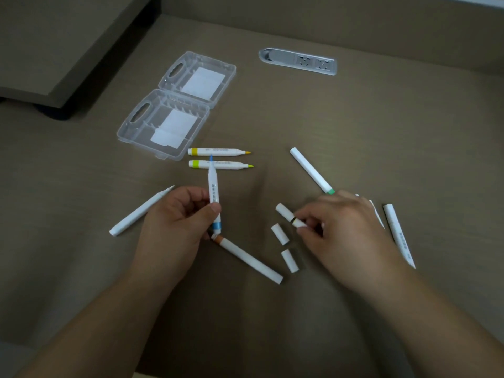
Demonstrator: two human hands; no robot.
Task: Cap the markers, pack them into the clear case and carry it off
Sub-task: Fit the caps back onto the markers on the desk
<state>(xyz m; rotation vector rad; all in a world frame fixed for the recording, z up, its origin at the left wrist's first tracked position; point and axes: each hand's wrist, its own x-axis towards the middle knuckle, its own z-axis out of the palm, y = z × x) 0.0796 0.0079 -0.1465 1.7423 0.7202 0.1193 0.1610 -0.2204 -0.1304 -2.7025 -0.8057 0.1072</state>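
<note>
Left hand [177, 214]: grips uncapped blue marker [213, 192].
Right hand [338, 219]: pinches a cap [298, 223].
Clear case [174, 105]: open, empty.
Left: most capping, all packing.

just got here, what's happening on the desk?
A person is capping markers. The left hand holds an uncapped blue marker tip-up, while the right hand pinches a white cap from the loose caps on the desk. Two uncapped yellow markers lie beside the clear case, which sits open and holds no markers. Several other markers lie scattered, some capped.
</note>
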